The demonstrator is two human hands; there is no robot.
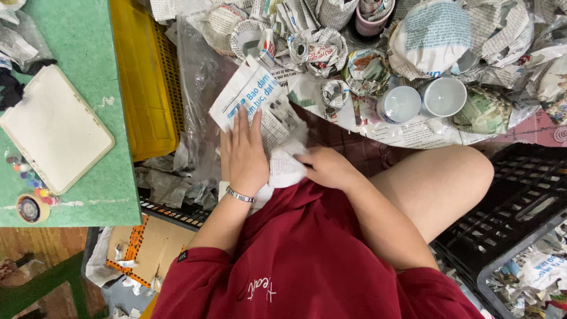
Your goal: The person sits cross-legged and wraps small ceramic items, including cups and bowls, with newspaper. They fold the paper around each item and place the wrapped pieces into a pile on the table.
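Newspaper (260,103) under flat left hand (243,155)

The newspaper sheet (260,103) is white with black print, a blue headline and a small grey photo. It lies on the person's lap, tilted, with its upper corner pointing away toward the pile of wrapped things. Its near part is folded and crumpled into a white bundle (286,165) just above the red shirt. What is inside the bundle is hidden by the paper.
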